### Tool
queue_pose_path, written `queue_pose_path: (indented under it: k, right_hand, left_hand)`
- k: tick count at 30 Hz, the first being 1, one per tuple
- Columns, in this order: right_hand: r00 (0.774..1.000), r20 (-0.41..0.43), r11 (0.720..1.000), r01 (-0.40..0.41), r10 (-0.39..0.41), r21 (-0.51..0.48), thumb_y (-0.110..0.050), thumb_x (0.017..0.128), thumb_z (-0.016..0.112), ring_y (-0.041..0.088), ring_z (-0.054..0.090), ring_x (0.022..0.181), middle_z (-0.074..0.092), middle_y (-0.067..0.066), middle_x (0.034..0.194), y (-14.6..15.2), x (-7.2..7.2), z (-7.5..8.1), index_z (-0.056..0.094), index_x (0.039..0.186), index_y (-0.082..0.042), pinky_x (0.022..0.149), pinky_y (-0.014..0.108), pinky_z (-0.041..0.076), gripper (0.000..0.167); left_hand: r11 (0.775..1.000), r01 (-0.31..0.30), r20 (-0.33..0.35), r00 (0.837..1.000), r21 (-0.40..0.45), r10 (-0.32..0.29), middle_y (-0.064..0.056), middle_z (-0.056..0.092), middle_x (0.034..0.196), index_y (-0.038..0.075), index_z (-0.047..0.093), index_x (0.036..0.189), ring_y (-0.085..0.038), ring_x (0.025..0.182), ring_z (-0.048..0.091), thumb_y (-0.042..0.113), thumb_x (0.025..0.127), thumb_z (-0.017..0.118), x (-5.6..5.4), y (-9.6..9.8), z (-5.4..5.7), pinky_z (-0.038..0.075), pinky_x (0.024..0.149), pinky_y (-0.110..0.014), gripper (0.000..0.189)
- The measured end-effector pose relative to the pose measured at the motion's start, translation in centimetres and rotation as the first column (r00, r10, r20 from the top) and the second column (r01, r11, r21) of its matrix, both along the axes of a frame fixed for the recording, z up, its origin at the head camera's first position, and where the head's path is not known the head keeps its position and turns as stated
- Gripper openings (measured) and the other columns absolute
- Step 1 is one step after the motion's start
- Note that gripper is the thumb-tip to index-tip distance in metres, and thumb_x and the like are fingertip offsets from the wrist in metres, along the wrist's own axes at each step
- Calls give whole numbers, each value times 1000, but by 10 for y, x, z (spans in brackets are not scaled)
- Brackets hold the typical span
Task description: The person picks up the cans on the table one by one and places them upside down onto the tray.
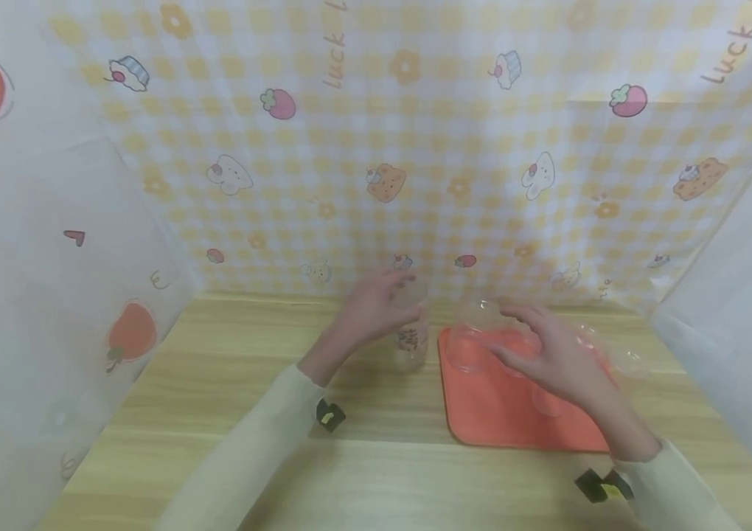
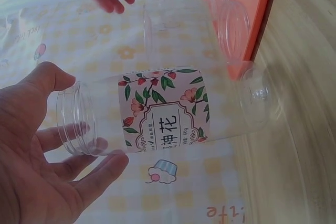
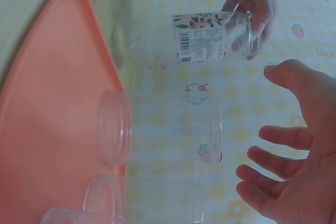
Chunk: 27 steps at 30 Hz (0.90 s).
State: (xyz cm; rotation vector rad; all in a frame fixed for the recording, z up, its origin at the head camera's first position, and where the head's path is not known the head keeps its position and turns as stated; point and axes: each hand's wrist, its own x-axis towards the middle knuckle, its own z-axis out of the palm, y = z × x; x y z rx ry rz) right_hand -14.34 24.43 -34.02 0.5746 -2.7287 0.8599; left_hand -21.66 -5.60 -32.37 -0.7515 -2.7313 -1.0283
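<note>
A clear jar (image 2: pixel 226 103) with a pink floral paper label (image 2: pixel 165 108) stands upright on the table, left of the tray. My left hand (image 1: pixel 376 302) holds it around the neck, thumb at the rim on one side and fingers on the other. On the orange tray (image 1: pixel 495 420) stands a clear unlabelled container (image 3: pixel 163 129), a ridged ring at its tray end. Beside it my right hand (image 1: pixel 558 358) hovers over the tray, fingers spread and apart from it. Nothing is in that hand.
More clear containers stand on the tray, partly behind the right hand, including a small one (image 1: pixel 548 400) in front. Another clear piece (image 1: pixel 631 363) lies on the wood-grain table (image 1: pixel 250 413) past the tray's right edge. A checked cloth backdrop (image 1: pixel 416 147) rises behind the table.
</note>
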Motion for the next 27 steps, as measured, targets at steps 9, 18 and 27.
queue_pose_path:
  k: [9, 18, 27]
  right_hand:
    - [999, -45, 1000, -21, 20, -16, -38, 92, 77, 36, 54, 123, 58, 8, 137, 6, 7, -9, 59, 137, -6, 94, 62, 48, 58]
    - [999, -23, 999, -26, 25, -45, -35, 93, 76, 36, 58, 117, 59, 7, 136, 8, 9, -14, 59, 138, -8, 91, 59, 51, 55]
    - [998, -38, 997, -44, 41, -62, -31, 93, 78, 29, 60, 116, 63, 3, 130, 9, 12, -16, 63, 134, -12, 92, 55, 52, 48]
  left_hand:
    - [1000, 25, -14, 1000, 7, -24, -7, 59, 134, 11, 60, 140, -21, 110, 60, 35, 88, 78, 7, -6, 2, 56, 84, -34, 60]
    - [992, 43, 57, 997, 116, -49, -4, 57, 136, 13, 58, 142, -23, 113, 60, 32, 90, 78, 8, -16, -2, 56, 89, -36, 59]
    - [972, 78, 96, 990, 223, -102, 0, 57, 135, 19, 59, 142, -22, 116, 59, 27, 90, 79, 8, -26, -9, 55, 90, -39, 56]
